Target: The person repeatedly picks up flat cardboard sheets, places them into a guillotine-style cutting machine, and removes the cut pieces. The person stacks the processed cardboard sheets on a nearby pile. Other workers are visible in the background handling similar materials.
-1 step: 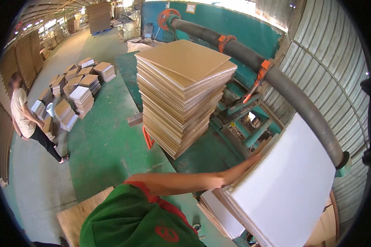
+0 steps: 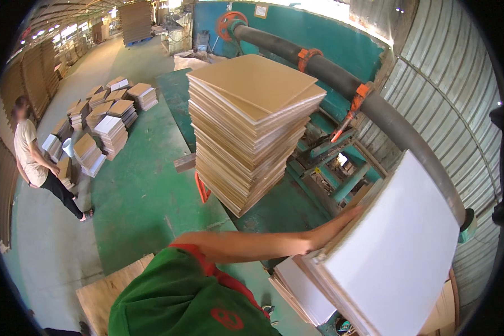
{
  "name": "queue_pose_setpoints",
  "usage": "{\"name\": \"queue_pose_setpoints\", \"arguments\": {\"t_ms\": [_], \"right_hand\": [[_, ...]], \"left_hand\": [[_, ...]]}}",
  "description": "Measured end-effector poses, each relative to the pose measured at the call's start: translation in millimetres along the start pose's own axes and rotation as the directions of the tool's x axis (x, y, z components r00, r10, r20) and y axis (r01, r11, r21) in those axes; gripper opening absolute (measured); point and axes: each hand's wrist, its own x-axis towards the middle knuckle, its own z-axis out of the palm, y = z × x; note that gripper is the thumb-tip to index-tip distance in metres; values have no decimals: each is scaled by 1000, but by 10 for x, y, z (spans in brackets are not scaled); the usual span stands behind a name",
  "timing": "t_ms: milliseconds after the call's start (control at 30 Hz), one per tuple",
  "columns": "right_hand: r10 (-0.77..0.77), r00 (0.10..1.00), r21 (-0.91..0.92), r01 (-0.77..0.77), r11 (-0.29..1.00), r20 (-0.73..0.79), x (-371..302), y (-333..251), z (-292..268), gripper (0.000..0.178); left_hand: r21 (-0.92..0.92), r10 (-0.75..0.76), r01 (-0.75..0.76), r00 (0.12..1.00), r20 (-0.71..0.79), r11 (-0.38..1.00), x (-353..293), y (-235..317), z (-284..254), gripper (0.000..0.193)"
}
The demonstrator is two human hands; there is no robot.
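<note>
A tilted sheaf of cardboard sheets [image 2: 397,241], with a white top face, leans in the lower right. My left hand [image 2: 336,227] reaches to its left side and grips it there; the fingertips are hidden behind the sheets. My left arm wears a green sleeve with a red edge. Below the wrist, more white-faced sheets [image 2: 305,294] lie partly under the sheaf. My right hand is out of sight. Ahead of my left arm rises a tall stack of cardboard sheets [image 2: 246,145], brown on top, with its upper sheets turned askew.
Beyond the stack, a long dark roller [image 2: 341,78] with orange clamps runs above a green machine frame [image 2: 350,182]. Several low board stacks [image 2: 111,131] stand on the floor at left, beside a standing person [image 2: 33,151]. A wooden board [image 2: 109,285] lies near my left elbow.
The sheaf and my left hand have shifted very slightly to the right in the picture. The whole view has moved a little too; the grip looks the same.
</note>
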Motion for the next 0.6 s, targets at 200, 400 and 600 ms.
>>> {"name": "queue_pose_setpoints", "arguments": {"t_ms": [200,400,600], "right_hand": [[-179,979,-23,182,983,93,296,-426,902,74],[-251,948,-7,257,966,196,556,-512,1990,73],[-182,933,37,180,983,309,829,-381,2908,72]], "left_hand": [[-8,152,-152,982,115,988,-33,1522,-158,79],[80,228,-239,966,125,968,-389,2915,-772,80],[385,236,-127,939,-249,914,-753,4163,-1428,78]]}}
